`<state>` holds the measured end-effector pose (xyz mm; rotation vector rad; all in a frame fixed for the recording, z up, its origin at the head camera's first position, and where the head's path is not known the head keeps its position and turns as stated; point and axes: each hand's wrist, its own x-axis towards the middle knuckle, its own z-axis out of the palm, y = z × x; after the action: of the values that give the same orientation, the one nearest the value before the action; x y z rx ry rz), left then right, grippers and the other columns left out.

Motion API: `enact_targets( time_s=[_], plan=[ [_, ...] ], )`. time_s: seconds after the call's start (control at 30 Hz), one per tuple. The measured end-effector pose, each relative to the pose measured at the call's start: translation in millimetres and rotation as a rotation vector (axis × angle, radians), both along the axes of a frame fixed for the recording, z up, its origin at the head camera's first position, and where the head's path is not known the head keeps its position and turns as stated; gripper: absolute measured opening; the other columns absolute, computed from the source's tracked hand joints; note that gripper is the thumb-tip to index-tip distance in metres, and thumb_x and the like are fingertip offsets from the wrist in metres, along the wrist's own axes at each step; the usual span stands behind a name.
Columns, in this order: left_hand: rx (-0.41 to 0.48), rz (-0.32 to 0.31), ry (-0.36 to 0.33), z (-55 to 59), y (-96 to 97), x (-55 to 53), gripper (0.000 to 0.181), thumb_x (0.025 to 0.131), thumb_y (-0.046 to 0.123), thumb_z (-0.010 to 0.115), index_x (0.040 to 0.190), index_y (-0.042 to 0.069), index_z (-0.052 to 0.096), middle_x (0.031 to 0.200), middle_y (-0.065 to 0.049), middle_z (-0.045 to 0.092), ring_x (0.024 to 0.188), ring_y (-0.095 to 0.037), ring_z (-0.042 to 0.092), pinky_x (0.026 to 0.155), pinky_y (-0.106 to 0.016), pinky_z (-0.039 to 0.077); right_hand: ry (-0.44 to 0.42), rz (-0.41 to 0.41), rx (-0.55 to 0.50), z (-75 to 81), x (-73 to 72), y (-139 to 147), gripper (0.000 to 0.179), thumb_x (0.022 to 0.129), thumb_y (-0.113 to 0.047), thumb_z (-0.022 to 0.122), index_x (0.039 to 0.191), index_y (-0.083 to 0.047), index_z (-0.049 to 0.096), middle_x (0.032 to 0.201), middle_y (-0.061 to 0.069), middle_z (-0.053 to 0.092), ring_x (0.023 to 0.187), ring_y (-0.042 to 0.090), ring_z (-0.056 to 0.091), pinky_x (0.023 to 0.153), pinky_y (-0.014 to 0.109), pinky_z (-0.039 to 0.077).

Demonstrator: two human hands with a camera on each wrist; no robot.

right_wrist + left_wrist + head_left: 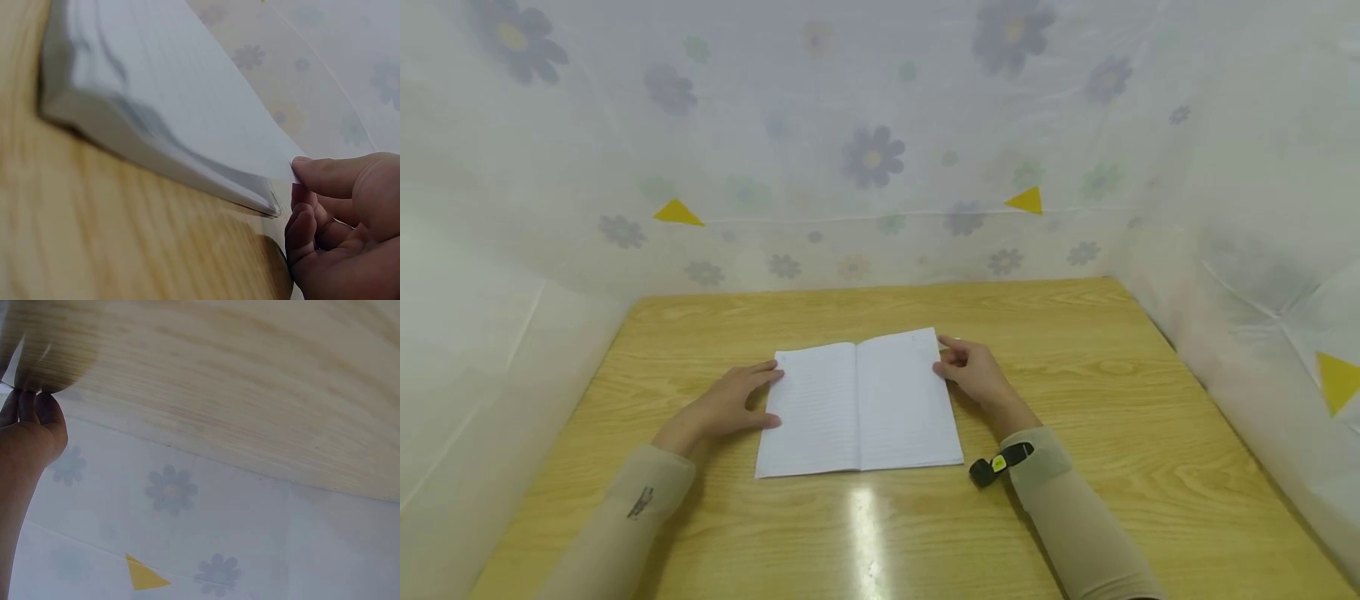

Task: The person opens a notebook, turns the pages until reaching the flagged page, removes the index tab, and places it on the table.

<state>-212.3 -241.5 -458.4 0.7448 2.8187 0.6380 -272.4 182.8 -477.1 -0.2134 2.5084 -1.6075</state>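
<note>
An open notebook (902, 408) with white ruled pages lies on the wooden table. At its left edge, my left hand (726, 406) rests with fingertips and thumb on the margin, spread apart. My right hand (976, 372) is at the right edge near the upper corner. In the right wrist view, the thumb and fingers of that hand pinch the edge of a page (206, 119), which bows up off the thick stack of sheets (119, 134) beneath. Only part of the left hand (31, 440) shows in the left wrist view, at its left side.
The wood-grain table (775, 542) extends around the notebook. Pale flower-patterned sheeting (820, 242) encloses the back and both sides. Yellow triangles, one of them a left marker (678, 212), are on the sheeting. A black strap (1000, 464) is on the right wrist.
</note>
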Motion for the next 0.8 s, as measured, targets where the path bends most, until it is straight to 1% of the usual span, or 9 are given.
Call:
enact_targets(
  time_s=[0.17,0.27,0.33,0.57,0.8],
  plan=[
    [-0.001,0.002,0.002,0.4,0.3,-0.7,0.081,0.085,0.043,0.076,0.147,0.001,0.044,0.155,-0.022,0.032,0.138,-0.047,0.031,0.112,-0.061,0.024,-0.054,-0.018,-0.045,-0.2,-0.4,0.8,0.039,0.092,-0.010,0.071,0.128,0.001,0.063,0.104,0.012,0.064,0.090,0.021,0.055,0.069,0.024,0.050],
    [-0.003,0.002,0.000,0.4,-0.3,-0.3,0.081,0.085,0.043,0.076,0.147,0.001,0.044,0.155,-0.022,0.032,0.138,-0.047,0.030,0.112,-0.061,0.024,-0.073,-0.020,-0.064,1.2,1.0,-0.4,0.032,0.093,-0.011,0.070,0.122,0.002,0.066,0.108,0.014,0.065,0.093,0.022,0.057,0.073,0.026,0.052],
    [-0.003,0.001,-0.004,0.3,-0.5,-0.1,0.081,0.086,0.043,0.076,0.147,0.001,0.043,0.155,-0.022,0.032,0.139,-0.047,0.030,0.112,-0.061,0.024,-0.080,-0.018,-0.076,2.3,1.6,-0.7,0.030,0.094,-0.012,0.070,0.120,0.001,0.067,0.108,0.013,0.066,0.093,0.022,0.057,0.073,0.027,0.052],
    [0.001,0.002,-0.007,-0.3,0.0,-0.8,0.082,0.086,0.044,0.076,0.147,0.002,0.043,0.156,-0.022,0.032,0.139,-0.047,0.030,0.112,-0.061,0.024,-0.099,-0.022,-0.097,6.2,2.8,-1.9,0.026,0.094,-0.016,0.069,0.114,0.001,0.069,0.101,0.012,0.067,0.083,0.020,0.058,0.065,0.027,0.051],
    [-0.014,0.009,-0.004,-2.6,-0.7,-3.9,0.082,0.086,0.046,0.075,0.148,0.003,0.043,0.156,-0.020,0.031,0.139,-0.046,0.029,0.112,-0.060,0.024,-0.128,-0.022,-0.131,5.3,1.3,-4.1,0.026,0.096,-0.019,0.067,0.111,0.002,0.070,0.088,0.008,0.067,0.071,0.017,0.055,0.059,0.025,0.048]
  ],
)
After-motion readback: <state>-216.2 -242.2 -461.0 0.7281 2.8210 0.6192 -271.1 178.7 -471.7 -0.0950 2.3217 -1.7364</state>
